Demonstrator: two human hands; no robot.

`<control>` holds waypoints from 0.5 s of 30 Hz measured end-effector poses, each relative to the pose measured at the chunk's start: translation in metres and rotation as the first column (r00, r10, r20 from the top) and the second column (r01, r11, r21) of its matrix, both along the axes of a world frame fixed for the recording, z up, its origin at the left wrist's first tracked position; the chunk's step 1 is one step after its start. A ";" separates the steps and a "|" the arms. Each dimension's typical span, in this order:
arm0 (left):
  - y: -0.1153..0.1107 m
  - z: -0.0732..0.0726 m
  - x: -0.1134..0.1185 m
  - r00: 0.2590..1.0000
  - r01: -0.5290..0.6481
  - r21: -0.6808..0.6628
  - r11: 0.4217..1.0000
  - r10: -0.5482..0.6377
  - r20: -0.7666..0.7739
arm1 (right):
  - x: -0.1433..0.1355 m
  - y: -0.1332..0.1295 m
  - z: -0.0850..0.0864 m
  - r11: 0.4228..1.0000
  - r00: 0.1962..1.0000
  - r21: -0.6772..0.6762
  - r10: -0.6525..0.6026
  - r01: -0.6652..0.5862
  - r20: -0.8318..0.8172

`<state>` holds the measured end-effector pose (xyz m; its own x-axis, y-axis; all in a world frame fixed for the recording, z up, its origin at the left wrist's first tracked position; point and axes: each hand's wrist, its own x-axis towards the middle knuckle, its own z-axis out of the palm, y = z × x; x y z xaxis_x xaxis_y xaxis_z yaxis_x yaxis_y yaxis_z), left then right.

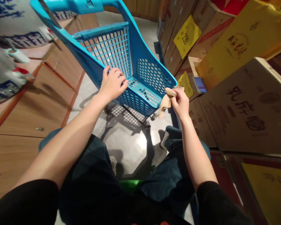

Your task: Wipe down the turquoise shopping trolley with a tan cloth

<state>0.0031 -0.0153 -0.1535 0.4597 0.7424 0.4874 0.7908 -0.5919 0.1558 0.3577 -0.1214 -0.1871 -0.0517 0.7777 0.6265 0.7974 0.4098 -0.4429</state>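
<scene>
A blue plastic shopping cart [152, 67] with perforated basket walls stands in front of my knees. My left hand [114, 82] rests on the cart's near rim, its fingers spread and curved over the edge toward the inside. At the right corner of the basket, my right hand [179, 101] pinches a crumpled beige cloth [164, 104]. The cloth hangs down beside the cart's corner; whether it touches the plastic there I cannot tell. Apart from its perforated floor, nothing shows inside the basket.
Cardboard boxes [245, 115] are stacked on the right, with yellow signs [187, 37] on them. To the left are wooden cabinets [35, 106] bearing large white-and-blue jars [18, 22]. Grey floor [128, 153] shows beneath the cart, between my legs.
</scene>
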 end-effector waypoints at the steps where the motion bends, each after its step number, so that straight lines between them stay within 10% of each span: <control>1: -0.002 0.000 0.002 0.999 -0.024 0.028 0.999 0.024 0.025 | 0.006 0.003 -0.002 0.999 0.999 -0.010 -0.045 0.045 -0.027; 10: -0.054 0.001 0.061 0.876 0.332 -0.078 0.940 -0.339 -0.344 | -0.041 -0.008 -0.027 0.991 0.989 0.032 0.129 -0.132 0.065; 15: -0.045 0.003 0.053 0.874 0.295 -0.114 0.949 -0.316 -0.368 | 0.002 0.021 -0.039 0.971 0.958 0.070 -0.210 0.228 -0.196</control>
